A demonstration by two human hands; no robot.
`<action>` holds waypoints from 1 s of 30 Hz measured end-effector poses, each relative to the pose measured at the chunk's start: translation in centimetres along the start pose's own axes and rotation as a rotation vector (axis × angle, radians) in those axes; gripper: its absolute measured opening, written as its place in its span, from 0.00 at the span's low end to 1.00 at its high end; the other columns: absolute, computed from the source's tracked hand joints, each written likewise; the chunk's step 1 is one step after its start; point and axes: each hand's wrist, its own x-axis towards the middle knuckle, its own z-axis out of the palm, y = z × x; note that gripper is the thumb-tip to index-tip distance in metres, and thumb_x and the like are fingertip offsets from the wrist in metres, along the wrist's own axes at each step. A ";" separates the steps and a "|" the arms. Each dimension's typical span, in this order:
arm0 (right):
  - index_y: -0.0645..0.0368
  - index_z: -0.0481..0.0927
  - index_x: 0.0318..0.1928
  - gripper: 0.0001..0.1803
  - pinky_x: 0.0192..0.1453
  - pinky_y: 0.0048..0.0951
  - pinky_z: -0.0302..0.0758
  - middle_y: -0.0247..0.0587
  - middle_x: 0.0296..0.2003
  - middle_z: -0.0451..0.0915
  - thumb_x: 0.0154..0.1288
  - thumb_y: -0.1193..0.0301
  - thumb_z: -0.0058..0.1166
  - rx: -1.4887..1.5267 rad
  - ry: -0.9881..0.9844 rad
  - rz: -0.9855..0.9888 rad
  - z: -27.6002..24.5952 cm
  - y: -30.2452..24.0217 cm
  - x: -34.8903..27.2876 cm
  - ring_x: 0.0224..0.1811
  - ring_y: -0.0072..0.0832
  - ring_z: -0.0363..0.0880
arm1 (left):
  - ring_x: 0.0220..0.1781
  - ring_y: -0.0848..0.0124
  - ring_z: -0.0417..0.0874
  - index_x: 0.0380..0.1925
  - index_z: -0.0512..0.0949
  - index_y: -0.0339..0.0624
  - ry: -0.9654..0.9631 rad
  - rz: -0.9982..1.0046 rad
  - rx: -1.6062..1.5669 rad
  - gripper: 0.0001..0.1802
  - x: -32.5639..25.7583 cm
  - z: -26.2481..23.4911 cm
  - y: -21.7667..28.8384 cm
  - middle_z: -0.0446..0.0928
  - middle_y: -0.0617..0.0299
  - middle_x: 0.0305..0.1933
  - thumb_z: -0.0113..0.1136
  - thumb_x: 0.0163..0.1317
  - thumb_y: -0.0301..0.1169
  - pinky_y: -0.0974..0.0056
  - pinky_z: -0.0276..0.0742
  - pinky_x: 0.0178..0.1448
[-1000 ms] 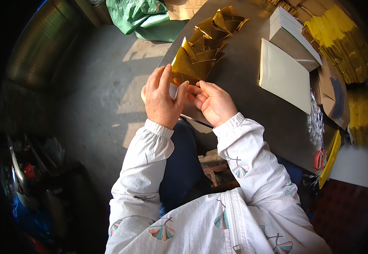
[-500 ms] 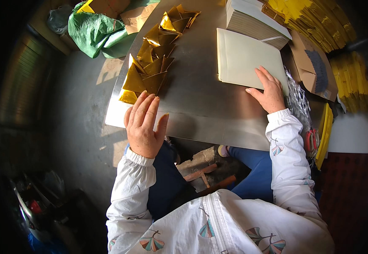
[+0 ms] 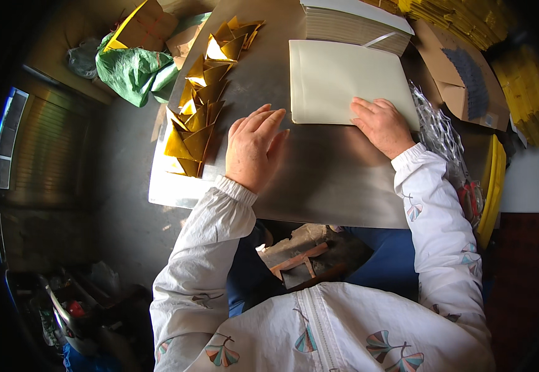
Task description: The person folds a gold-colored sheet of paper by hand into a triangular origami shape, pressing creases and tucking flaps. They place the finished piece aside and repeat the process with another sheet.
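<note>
The table (image 3: 328, 183), seemingly metal, carries folded gold pieces (image 3: 187, 141) and cream sheets (image 3: 337, 77).

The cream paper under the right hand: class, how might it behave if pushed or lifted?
The cream paper may slide easily, lying flat on a smooth-looking table. It could sag if lifted by one edge, looking broad and thin. Its layers might shift apart, since no band shows around it.

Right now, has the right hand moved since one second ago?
Yes: judged against the dark table, the right hand has moved rightward, from the gold foil pieces to the cream sheets.
</note>
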 end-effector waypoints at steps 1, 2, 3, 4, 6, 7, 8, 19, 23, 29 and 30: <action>0.55 0.78 0.45 0.15 0.56 0.37 0.75 0.35 0.52 0.81 0.58 0.67 0.64 0.002 0.000 0.000 0.0 0.0 0.1 0.43 0.40 0.79 | 0.67 0.57 0.75 0.57 0.77 0.42 -0.011 0.000 -0.009 0.24 1.5 0.7 -0.2 0.79 0.55 0.58 0.66 0.58 0.30 0.51 0.68 0.66; 0.55 0.78 0.45 0.15 0.55 0.36 0.75 0.35 0.51 0.82 0.58 0.67 0.64 0.006 -0.020 0.003 0.0 0.1 0.1 0.42 0.40 0.79 | 0.67 0.57 0.74 0.58 0.76 0.42 -0.043 0.054 0.015 0.26 2.7 1.3 -0.3 0.79 0.55 0.58 0.66 0.58 0.30 0.51 0.67 0.67; 0.56 0.78 0.45 0.16 0.55 0.36 0.75 0.36 0.51 0.82 0.57 0.67 0.64 0.008 -0.013 -0.009 0.0 0.2 0.2 0.42 0.40 0.79 | 0.68 0.57 0.73 0.59 0.75 0.43 -0.077 0.109 0.036 0.27 3.8 1.9 -0.4 0.79 0.56 0.59 0.66 0.58 0.31 0.51 0.67 0.68; 0.57 0.78 0.45 0.16 0.55 0.36 0.75 0.36 0.50 0.82 0.57 0.67 0.65 0.012 -0.029 -0.019 -0.1 0.3 0.2 0.42 0.40 0.79 | 0.68 0.57 0.73 0.61 0.74 0.43 -0.098 0.172 0.052 0.28 4.6 2.4 -0.5 0.79 0.56 0.60 0.66 0.58 0.31 0.51 0.66 0.68; 0.58 0.78 0.46 0.18 0.54 0.36 0.76 0.37 0.51 0.81 0.57 0.67 0.66 0.033 -0.046 -0.028 -0.4 0.4 0.1 0.43 0.40 0.78 | 0.69 0.60 0.73 0.63 0.71 0.45 -0.192 0.202 0.103 0.31 5.7 3.1 -0.6 0.78 0.56 0.60 0.66 0.58 0.34 0.53 0.65 0.70; 0.59 0.79 0.48 0.20 0.54 0.37 0.76 0.39 0.51 0.81 0.56 0.68 0.66 0.051 -0.045 -0.029 -0.5 0.4 0.0 0.44 0.41 0.78 | 0.68 0.61 0.73 0.63 0.71 0.45 -0.261 0.192 0.095 0.32 6.0 3.2 -0.7 0.78 0.56 0.60 0.66 0.58 0.34 0.53 0.65 0.70; 0.60 0.79 0.50 0.21 0.54 0.37 0.76 0.40 0.52 0.81 0.56 0.68 0.66 0.070 -0.043 -0.034 -0.6 0.3 -0.1 0.46 0.41 0.77 | 0.68 0.62 0.73 0.64 0.71 0.45 -0.354 0.165 0.097 0.32 6.2 3.3 -0.7 0.78 0.56 0.60 0.66 0.58 0.34 0.54 0.65 0.70; 0.58 0.77 0.45 0.18 0.51 0.36 0.77 0.36 0.41 0.82 0.56 0.67 0.66 0.115 0.018 -0.025 -0.8 0.3 -0.3 0.41 0.39 0.78 | 0.51 0.57 0.83 0.54 0.79 0.42 -0.412 0.276 0.079 0.24 8.0 2.2 -1.5 0.83 0.52 0.49 0.66 0.58 0.36 0.55 0.74 0.59; 0.58 0.77 0.43 0.14 0.48 0.39 0.77 0.39 0.37 0.82 0.57 0.70 0.64 0.218 0.078 -0.062 -0.8 0.9 0.0 0.38 0.43 0.79 | 0.46 0.54 0.84 0.48 0.82 0.42 -0.439 0.219 -0.041 0.18 8.5 2.1 -1.9 0.84 0.52 0.46 0.67 0.58 0.35 0.56 0.79 0.51; 0.59 0.77 0.43 0.13 0.48 0.42 0.75 0.44 0.37 0.82 0.60 0.70 0.62 0.337 -0.019 0.015 -1.2 1.5 0.0 0.41 0.48 0.79 | 0.43 0.53 0.84 0.43 0.84 0.43 -0.411 0.176 -0.099 0.13 8.4 2.5 -2.2 0.84 0.54 0.44 0.67 0.60 0.36 0.56 0.80 0.48; 0.59 0.77 0.44 0.13 0.48 0.42 0.75 0.44 0.37 0.82 0.60 0.70 0.62 0.336 -0.010 0.004 -1.2 1.5 0.0 0.41 0.48 0.79 | 0.43 0.53 0.84 0.42 0.84 0.43 -0.415 0.160 -0.101 0.13 8.4 2.5 -2.3 0.84 0.54 0.43 0.67 0.60 0.36 0.56 0.80 0.48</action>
